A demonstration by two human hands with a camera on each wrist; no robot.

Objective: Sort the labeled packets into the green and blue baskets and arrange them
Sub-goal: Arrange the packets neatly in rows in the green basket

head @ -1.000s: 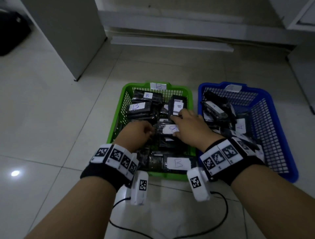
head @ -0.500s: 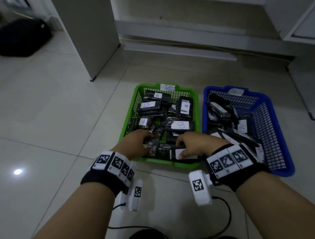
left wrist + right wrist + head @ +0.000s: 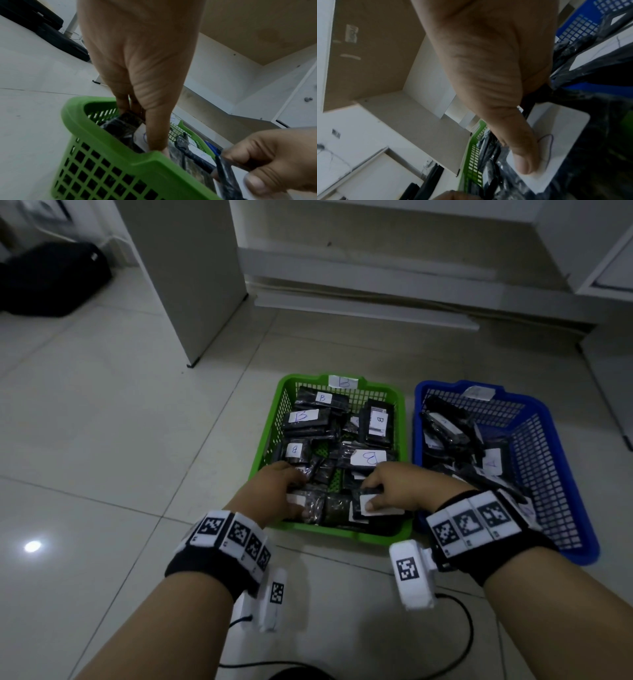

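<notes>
Two baskets are sitting side by side on the tiled floor (image 3: 102,440), nearly touching: the green basket (image 3: 270,436) on the left and the blue basket (image 3: 561,474) on the right. Both are holding black packets with white labels. The green one is carrying a white tag on its far rim and packets marked B; the blue one is carrying a tag too, and a packet marked A (image 3: 492,462).

Both hands are reaching into the near end of the green basket. The left hand (image 3: 274,491) is gripping a black packet (image 3: 120,124) at the basket's near left corner: the wrist view is showing the thumb lying along its white label while the other fingers are curling behind it. The right hand (image 3: 397,487) is pinching another packet (image 3: 380,506) at the near right side, the thumb (image 3: 522,155) pressing flat on its white label and the fingers hooking over the far edge. The letter under the thumb is too covered to read.

Each wrist is wearing a black band with square markers, and a dark cable (image 3: 459,642) is lying on the floor by the person. A black bag (image 3: 51,282) is lying at the far left.
</notes>
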